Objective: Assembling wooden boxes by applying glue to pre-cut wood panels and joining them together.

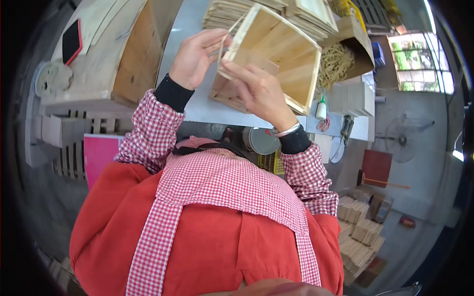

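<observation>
A pale wooden box is tilted above the table, its hollow side facing me. A thin tan loop that looks like a rubber band stretches along the box's left edge. My left hand is at that edge, its bent fingers hooked in the band. My right hand reaches across the box's near side, fingers closed at its lower left corner, where the band also ends. Part of the box's near wall is behind my right hand. Beneath it, another wooden piece shows on the table; its full shape is hidden.
A cardboard carton of tan bands stands right of the box. Stacked wooden panels lie behind. A green-capped glue bottle is at the table's right. At left, a wooden cabinet carries a phone. A bucket stands below the table edge.
</observation>
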Tool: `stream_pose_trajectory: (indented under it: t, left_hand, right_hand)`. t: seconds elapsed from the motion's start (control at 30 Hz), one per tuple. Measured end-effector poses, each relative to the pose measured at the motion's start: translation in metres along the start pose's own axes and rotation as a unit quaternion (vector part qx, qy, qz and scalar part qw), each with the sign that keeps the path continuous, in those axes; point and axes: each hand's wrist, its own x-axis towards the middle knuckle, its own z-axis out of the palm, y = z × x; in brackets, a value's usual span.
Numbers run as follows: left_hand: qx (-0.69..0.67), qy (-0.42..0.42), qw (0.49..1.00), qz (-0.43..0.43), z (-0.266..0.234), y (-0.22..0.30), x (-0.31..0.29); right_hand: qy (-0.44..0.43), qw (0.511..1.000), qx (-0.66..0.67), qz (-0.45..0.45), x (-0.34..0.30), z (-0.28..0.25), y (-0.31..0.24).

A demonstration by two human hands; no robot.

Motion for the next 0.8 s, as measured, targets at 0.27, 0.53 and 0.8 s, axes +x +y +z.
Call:
stream_pose_trajectory:
  t: [0.27, 0.53, 0.8]
  left_hand:
    - [0.042, 0.107, 0.992, -0.047, 0.007, 0.002, 0.014]
    - [0.335, 0.055, 0.937, -0.088, 0.032, 0.004, 0.005]
    - [0.342, 0.063, 0.925, -0.152, 0.02, 0.022, 0.015]
  right_hand:
    - [0.184, 0.975, 0.059, -0.114, -0.01, -0.023, 0.033]
    - [0.239, 0.875, 0.216, 0.363, -0.011, -0.076, 0.212]
    - [0.186, 0.798, 0.45, 0.355, 0.009, -0.054, 0.232]
